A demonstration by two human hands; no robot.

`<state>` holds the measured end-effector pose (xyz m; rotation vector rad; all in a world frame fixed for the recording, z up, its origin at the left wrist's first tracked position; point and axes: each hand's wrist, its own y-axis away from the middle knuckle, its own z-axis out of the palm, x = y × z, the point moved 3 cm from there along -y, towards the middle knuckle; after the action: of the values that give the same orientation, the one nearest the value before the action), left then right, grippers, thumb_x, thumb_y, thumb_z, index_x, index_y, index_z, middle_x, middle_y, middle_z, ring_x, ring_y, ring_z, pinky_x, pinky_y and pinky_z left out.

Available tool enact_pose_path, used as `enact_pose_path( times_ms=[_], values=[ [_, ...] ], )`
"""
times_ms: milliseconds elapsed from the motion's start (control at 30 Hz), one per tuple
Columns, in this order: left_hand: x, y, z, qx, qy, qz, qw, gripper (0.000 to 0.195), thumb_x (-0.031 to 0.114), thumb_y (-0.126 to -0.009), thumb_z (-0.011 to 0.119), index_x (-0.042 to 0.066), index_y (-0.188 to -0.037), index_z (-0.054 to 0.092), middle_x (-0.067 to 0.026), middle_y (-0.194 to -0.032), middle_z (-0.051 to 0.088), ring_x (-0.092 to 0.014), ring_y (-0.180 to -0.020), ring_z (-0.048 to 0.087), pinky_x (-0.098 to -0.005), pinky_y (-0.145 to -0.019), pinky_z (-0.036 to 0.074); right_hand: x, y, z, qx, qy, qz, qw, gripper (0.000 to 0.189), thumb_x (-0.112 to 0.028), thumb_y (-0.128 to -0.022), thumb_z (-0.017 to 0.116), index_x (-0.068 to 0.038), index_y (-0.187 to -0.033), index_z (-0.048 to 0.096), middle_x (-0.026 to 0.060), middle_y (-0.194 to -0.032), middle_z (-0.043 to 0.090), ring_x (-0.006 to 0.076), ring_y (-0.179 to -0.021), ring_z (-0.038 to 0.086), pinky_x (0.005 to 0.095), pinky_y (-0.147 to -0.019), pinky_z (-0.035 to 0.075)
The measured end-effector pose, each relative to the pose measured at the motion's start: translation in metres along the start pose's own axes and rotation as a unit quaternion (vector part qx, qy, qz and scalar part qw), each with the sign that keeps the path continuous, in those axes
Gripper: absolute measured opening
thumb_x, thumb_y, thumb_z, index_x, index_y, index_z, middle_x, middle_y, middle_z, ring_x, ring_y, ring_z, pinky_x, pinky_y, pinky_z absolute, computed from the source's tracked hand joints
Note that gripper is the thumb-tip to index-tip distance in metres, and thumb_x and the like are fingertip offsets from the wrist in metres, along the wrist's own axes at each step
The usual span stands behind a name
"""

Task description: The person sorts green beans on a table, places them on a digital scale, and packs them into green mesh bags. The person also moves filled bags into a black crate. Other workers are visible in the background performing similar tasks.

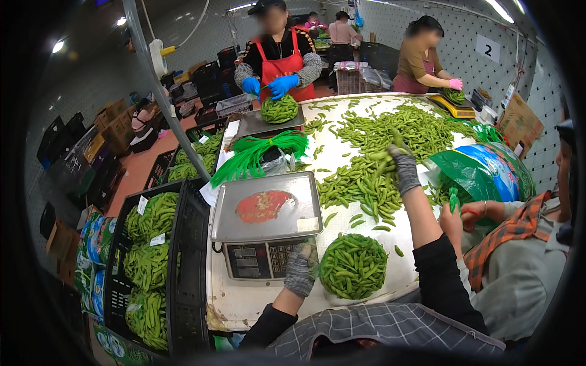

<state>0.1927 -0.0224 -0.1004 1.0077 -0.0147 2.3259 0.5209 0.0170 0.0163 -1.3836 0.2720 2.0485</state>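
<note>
My right hand (404,170), in a grey knitted glove, reaches over the heap of green soybean pods (366,183) and grips a few pods (381,156) at its fingertips. My left hand (300,271), gloved the same way, is at the front right corner of a digital scale (247,261), over the keypad's edge. Whether its fingers press or hold anything cannot be told. The scale's steel pan (268,206) carries no pods, only a worn red patch and a pale label. Right of my left hand, a round green net bag full of pods (353,266) rests on the white table (270,304).
Green net sleeves (265,151) lie behind the scale. Black crates (176,270) of bagged pods stand left, beside a metal post (169,110). At right, a co-worker's hands (453,224) hold green netting by a printed sack (485,169). Two more co-workers handle bagged pods across the table.
</note>
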Motion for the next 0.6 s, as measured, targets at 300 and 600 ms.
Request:
enact_pose_path(
  times_ms=[300,600],
  values=[
    [0.005,0.003,0.015,0.004,-0.091,-0.002,0.996,0.014,0.022,-0.086,0.049,0.007,-0.084,0.051,0.0039,-0.053,0.038,-0.007,-0.037,0.033,-0.021,-0.034,0.027,0.005,-0.023,-0.052,0.059,-0.19,0.062,0.978,0.024,-0.026,-0.084,0.052,-0.009,-0.1,0.047,0.0184,-0.09,0.061,0.0214,-0.06,0.06,0.0314,-0.046,0.051],
    [0.003,0.003,-0.001,-0.013,-0.067,-0.005,0.998,0.011,0.02,-0.085,0.051,0.009,-0.081,0.051,0.0051,-0.056,0.041,-0.006,-0.045,0.038,-0.0195,-0.04,0.03,-0.105,0.024,0.029,-0.127,-0.031,-0.079,0.988,0.03,-0.024,-0.08,0.06,-0.004,-0.102,0.052,0.0076,-0.086,0.059,0.0158,-0.072,0.059,0.0257,-0.062,0.051]
  ],
)
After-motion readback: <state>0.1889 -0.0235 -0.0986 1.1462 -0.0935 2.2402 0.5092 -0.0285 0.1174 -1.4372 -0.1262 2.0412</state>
